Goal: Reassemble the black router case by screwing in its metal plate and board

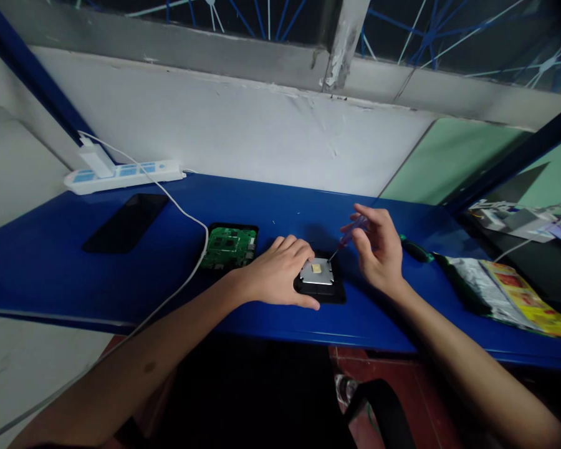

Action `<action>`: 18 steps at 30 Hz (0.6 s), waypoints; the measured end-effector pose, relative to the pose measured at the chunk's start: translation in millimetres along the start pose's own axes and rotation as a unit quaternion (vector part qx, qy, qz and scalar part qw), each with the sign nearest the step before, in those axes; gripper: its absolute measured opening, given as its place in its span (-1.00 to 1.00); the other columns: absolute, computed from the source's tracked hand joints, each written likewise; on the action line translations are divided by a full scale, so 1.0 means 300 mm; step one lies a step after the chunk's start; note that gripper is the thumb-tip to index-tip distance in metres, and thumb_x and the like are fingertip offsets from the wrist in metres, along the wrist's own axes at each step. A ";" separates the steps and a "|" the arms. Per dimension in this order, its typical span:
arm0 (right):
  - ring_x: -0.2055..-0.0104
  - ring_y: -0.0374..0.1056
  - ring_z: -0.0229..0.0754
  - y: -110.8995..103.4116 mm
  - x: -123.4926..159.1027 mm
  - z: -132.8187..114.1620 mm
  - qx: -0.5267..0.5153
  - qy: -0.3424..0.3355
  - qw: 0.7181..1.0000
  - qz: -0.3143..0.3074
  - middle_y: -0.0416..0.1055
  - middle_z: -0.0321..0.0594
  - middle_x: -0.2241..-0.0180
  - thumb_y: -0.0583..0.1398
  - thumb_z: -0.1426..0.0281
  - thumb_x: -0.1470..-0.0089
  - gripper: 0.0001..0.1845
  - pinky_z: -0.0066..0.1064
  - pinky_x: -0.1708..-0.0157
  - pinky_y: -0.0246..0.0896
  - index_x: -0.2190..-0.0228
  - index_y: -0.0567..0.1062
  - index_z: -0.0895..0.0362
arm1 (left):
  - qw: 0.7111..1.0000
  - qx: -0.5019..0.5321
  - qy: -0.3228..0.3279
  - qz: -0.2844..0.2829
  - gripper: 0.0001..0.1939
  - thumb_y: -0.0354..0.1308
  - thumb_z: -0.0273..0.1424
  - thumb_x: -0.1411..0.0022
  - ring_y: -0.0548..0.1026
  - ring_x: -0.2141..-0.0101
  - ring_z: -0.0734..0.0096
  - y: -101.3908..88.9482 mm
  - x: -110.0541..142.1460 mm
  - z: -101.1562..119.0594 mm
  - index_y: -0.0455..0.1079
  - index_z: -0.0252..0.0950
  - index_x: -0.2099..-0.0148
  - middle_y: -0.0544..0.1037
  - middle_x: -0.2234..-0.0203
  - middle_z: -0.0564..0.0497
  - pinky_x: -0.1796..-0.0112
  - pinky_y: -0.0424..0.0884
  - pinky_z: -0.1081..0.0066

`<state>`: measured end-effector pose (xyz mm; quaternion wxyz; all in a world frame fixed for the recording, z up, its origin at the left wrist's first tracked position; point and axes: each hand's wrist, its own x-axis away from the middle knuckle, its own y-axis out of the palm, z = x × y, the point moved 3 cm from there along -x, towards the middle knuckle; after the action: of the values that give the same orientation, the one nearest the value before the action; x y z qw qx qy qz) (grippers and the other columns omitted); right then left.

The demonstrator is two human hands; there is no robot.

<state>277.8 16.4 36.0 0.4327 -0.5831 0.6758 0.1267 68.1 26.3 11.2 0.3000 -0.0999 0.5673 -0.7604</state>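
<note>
The blue tabletop [121, 280] provides a flat, firm base for all parts. The snack bag [514, 305] lies at its right side and the power strip [128, 181] at its far left, both well apart from the hands, which leaves elbow room.

The left hand [280, 271] lies over the left side of the black cover [339, 292], its grip open, fingers extended and thumb spread along the near edge. It appears to act as a clamp, so that the cover cannot turn or slide. The right hand [381, 252] has its grip closed lightly around the screwdriver [348, 236] between thumb and fingers; this suits turning rather than heavy pushing.

The black cover rests in front of the person, between the hands. The open case with the green circuit board [229, 243] sits just left of the left hand, within reach but outside the tool's path.

The metal plate [325, 274] faces upward on the cover, exposing its corners. The screwdriver slants down to the far right corner. The yellowish pad [316, 269] sits on the plate, away from the tip
</note>
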 end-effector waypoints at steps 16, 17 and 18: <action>0.29 0.50 -0.21 0.000 0.009 0.009 -0.003 0.004 1.000 0.018 0.42 -0.22 0.15 0.17 0.41 -0.26 -0.50 -0.19 0.25 0.55 -0.20 0.34 -0.13 | 1.000 -0.001 -0.003 -0.013 -0.22 0.21 0.27 -0.03 0.29 -0.09 -0.07 -0.006 0.000 0.004 0.29 -0.25 -0.05 0.37 -0.12 -0.19 -0.07 0.20 0.09; 0.31 0.47 -0.22 -0.003 0.007 0.007 0.005 -0.005 1.000 0.028 0.38 -0.25 0.20 0.22 0.42 -0.22 -0.50 -0.22 0.28 0.54 -0.16 0.38 -0.13 | 1.000 -0.001 -0.003 -0.012 -0.21 0.21 0.27 -0.03 0.29 -0.09 -0.07 -0.005 0.001 0.004 0.29 -0.25 -0.05 0.37 -0.12 -0.18 -0.07 0.20 0.09; 0.31 0.44 -0.22 -0.006 0.006 0.005 0.014 -0.012 0.999 0.036 0.35 -0.26 0.23 0.27 0.43 -0.17 -0.51 -0.25 0.31 0.53 -0.11 0.42 -0.11 | 1.000 0.000 -0.002 -0.012 -0.21 0.21 0.27 -0.03 0.29 -0.10 -0.06 -0.005 0.002 0.004 0.29 -0.25 -0.05 0.37 -0.12 -0.18 -0.07 0.20 0.10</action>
<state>280.2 15.8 34.4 0.4445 -0.5507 0.6925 0.1397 67.8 25.4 12.8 0.2922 -0.1082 0.5652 -0.7639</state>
